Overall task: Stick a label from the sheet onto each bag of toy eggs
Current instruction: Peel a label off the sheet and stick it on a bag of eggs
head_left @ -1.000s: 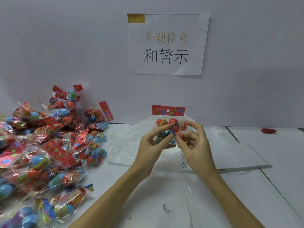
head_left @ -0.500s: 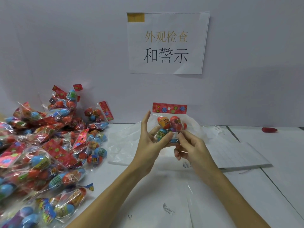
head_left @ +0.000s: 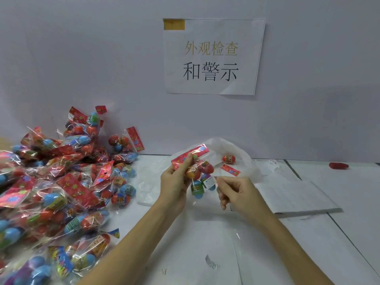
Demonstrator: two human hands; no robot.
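- Left hand (head_left: 174, 182): fingers curled round the red header card of one bag of toy eggs (head_left: 197, 173), holding it off the table; the card tilts, its right end higher.
- Right hand (head_left: 236, 194): fingers curled inward, thumb and forefinger tips together just beside the bag's lower right; whether they pinch anything, I cannot tell.
- Label (head_left: 209, 183): small, white, stuck on the held bag's lower right side, facing the camera.
- Held bag: clear film, orange, purple, green and blue eggs hanging below the card.
- Pile of bags (head_left: 61, 188): left of the held bag, heaped against the wall.
- Label sheet (head_left: 296, 196): right of the held bag, flat on the table (head_left: 349, 192).
- Loose orange egg (head_left: 229, 159): behind the held bag, on crumpled clear plastic.
- Paper sign (head_left: 211, 56): on the wall above the held bag.
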